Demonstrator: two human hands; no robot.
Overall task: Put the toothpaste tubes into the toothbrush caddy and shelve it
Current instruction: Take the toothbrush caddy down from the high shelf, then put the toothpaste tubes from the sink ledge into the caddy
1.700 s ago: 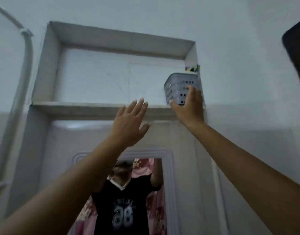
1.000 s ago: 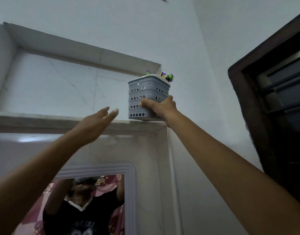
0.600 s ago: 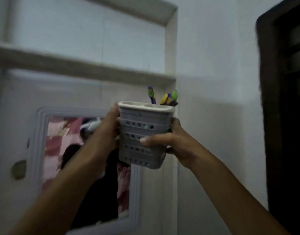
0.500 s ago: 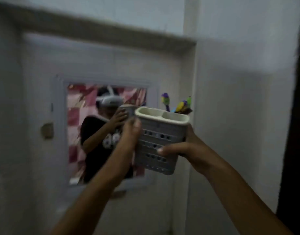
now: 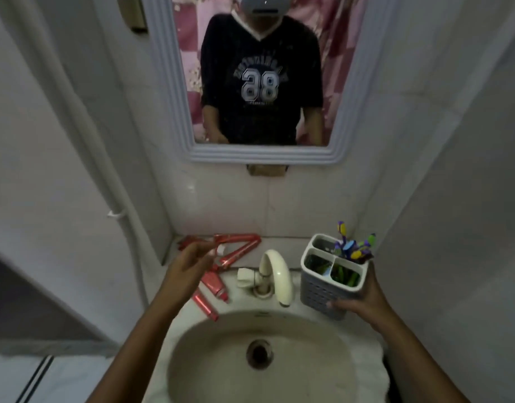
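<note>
A grey perforated toothbrush caddy (image 5: 323, 292) with three compartments stands at the sink's right rim, and my right hand (image 5: 364, 301) grips its lower right side. Coloured toothbrushes (image 5: 352, 248) stick out of its far compartment. Several red toothpaste tubes (image 5: 236, 251) lie on the ledge and rim left of the tap; one (image 5: 214, 283) lies nearer me, another (image 5: 204, 305) beside the basin. My left hand (image 5: 189, 266) hovers over the tubes with fingers apart, holding nothing.
A cream tap (image 5: 275, 274) stands between the tubes and the caddy. Below it is the oval basin (image 5: 209, 370) with its drain. A white-framed mirror (image 5: 262, 154) hangs on the wall above, reflecting a person. A pipe (image 5: 116, 216) runs down the left wall.
The caddy has come down from the high shelf to the sink's right rim. My left hand let go of it and moved over the toothpaste tubes. The view swung downward.
</note>
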